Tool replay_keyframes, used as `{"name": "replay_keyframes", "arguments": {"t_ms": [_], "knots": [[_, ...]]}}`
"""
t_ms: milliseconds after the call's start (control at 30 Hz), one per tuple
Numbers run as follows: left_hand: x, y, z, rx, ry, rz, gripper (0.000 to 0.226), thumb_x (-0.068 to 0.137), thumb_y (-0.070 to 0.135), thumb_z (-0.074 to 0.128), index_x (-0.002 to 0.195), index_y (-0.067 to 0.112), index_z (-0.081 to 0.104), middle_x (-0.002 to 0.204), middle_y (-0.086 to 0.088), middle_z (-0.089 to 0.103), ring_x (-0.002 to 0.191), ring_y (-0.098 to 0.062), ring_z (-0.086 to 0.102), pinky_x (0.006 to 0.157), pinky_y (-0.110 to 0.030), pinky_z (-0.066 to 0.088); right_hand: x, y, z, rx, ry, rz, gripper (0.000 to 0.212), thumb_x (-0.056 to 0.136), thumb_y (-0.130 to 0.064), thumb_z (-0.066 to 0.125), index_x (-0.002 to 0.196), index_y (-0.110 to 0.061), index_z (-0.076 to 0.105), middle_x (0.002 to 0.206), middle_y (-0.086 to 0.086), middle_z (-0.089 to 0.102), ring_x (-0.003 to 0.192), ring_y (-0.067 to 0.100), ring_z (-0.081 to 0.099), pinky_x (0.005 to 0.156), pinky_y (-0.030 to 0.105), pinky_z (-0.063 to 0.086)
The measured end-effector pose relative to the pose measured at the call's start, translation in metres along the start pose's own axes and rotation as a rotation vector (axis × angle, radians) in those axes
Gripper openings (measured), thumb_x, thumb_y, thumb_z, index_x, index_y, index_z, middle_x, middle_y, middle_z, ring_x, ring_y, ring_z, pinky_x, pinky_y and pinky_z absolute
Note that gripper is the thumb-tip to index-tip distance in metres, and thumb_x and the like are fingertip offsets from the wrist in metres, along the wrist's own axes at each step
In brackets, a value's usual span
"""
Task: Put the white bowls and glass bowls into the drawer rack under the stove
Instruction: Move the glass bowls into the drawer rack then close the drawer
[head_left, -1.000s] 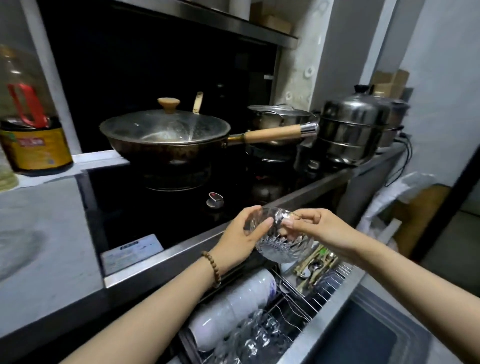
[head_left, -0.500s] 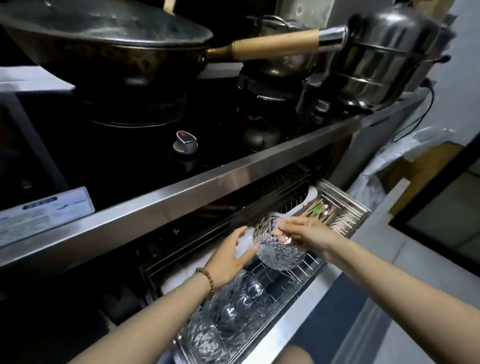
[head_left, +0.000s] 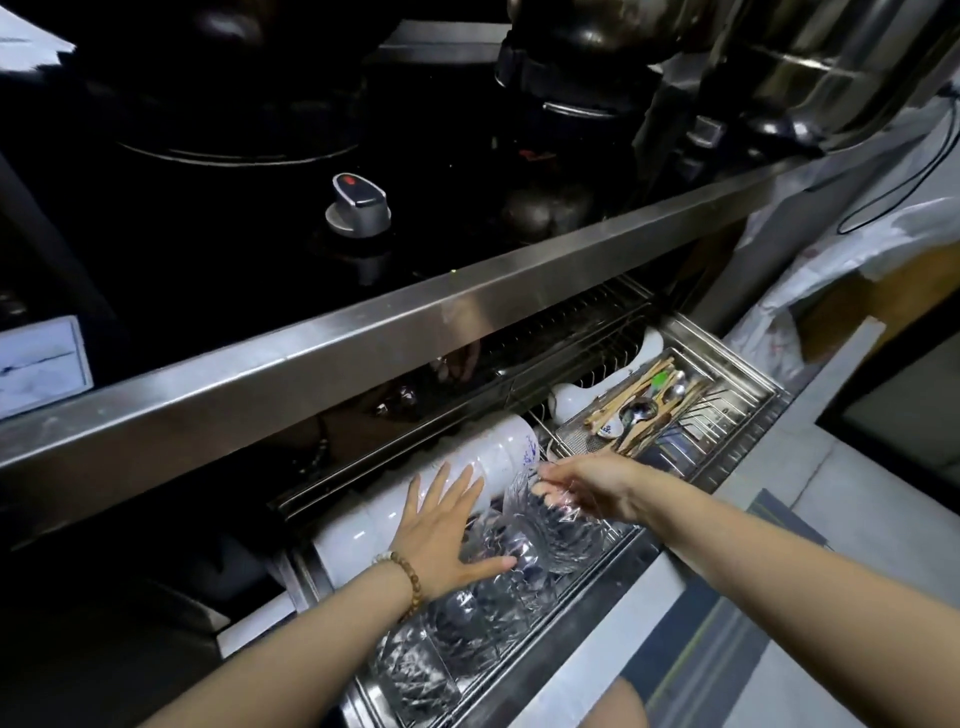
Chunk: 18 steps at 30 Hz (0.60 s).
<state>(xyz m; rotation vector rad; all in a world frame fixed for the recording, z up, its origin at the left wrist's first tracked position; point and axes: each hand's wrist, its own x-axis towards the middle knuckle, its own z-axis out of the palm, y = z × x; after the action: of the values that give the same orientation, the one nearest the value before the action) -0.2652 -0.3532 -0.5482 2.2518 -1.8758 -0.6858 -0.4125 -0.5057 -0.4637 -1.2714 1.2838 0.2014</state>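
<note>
The drawer rack (head_left: 613, 566) under the stove stands pulled out. A row of white bowls (head_left: 363, 525) lies on its side along the back of it. A row of cut-glass bowls (head_left: 441, 649) stands on edge along the front. My right hand (head_left: 587, 483) pinches the rim of the last glass bowl (head_left: 550, 535) at the right end of that row. My left hand (head_left: 441, 530) lies flat with straight, spread fingers against the white bowls and the glass row.
A cutlery tray (head_left: 737, 384) with chopsticks and spoons (head_left: 644, 410) fills the drawer's right end. The steel counter edge (head_left: 363, 332) overhangs the drawer. Above it are the stove knob (head_left: 358, 205) and dark pots. A white plastic bag (head_left: 831, 260) hangs at the right.
Both hands have come down from counter height into the drawer with the glass bowl, which now sits at the end of the glass row. My left hand has let go and spread flat.
</note>
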Motion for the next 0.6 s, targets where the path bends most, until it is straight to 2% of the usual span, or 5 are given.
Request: {"name": "replay_keyframes", "arguments": {"t_ms": [100,200,333,467,600], "knots": [[0.001,-0.003,0.006,0.019,0.034,0.007,0.115,0.058,0.094,0.015,0.148,0.026,-0.009,0.151,0.014,-0.021,0.134,-0.011,-0.034,0.108,-0.041,-0.027,0.008,-0.001,0.000,-0.068,-0.045,0.066,0.037,0.090,-0.028,0.059,0.113,-0.001,0.061,0.075,0.005,0.061,0.051,0.013,0.052,0.042,0.022,0.042],[0.002,-0.003,0.009,0.021,0.045,0.001,0.116,0.057,0.095,0.014,0.148,0.027,-0.010,0.146,0.016,-0.025,0.133,-0.011,-0.035,0.109,-0.042,-0.027,0.015,-0.002,0.003,-0.147,-0.122,0.127,0.027,0.094,-0.031,0.053,0.103,-0.007,0.057,0.076,0.005,0.057,0.060,0.017,0.050,0.055,0.031,0.042],[0.002,-0.003,0.011,0.006,0.050,-0.005,0.117,0.055,0.096,0.012,0.147,0.028,-0.010,0.145,0.016,-0.027,0.134,-0.011,-0.035,0.109,-0.042,-0.027,0.027,0.000,0.008,-0.131,-0.224,0.202,0.022,0.096,-0.027,0.048,0.085,-0.010,0.056,0.078,0.003,0.056,0.066,0.017,0.050,0.068,0.032,0.043],[0.002,-0.003,0.011,0.001,0.057,0.002,0.118,0.054,0.096,0.013,0.148,0.027,-0.009,0.145,0.018,-0.026,0.134,-0.009,-0.034,0.109,-0.041,-0.027,0.035,0.005,0.016,-0.181,-0.282,0.216,0.019,0.098,-0.026,0.044,0.096,-0.011,0.054,0.081,0.003,0.056,0.068,0.015,0.050,0.068,0.029,0.043],[0.002,-0.003,0.010,-0.018,0.054,-0.003,0.118,0.054,0.096,0.014,0.148,0.027,-0.009,0.145,0.020,-0.024,0.133,-0.009,-0.034,0.109,-0.041,-0.027,0.038,0.007,0.015,-0.187,-0.297,0.190,0.020,0.098,-0.023,0.044,0.086,-0.011,0.055,0.076,0.002,0.056,0.065,0.013,0.051,0.062,0.024,0.047]]}}
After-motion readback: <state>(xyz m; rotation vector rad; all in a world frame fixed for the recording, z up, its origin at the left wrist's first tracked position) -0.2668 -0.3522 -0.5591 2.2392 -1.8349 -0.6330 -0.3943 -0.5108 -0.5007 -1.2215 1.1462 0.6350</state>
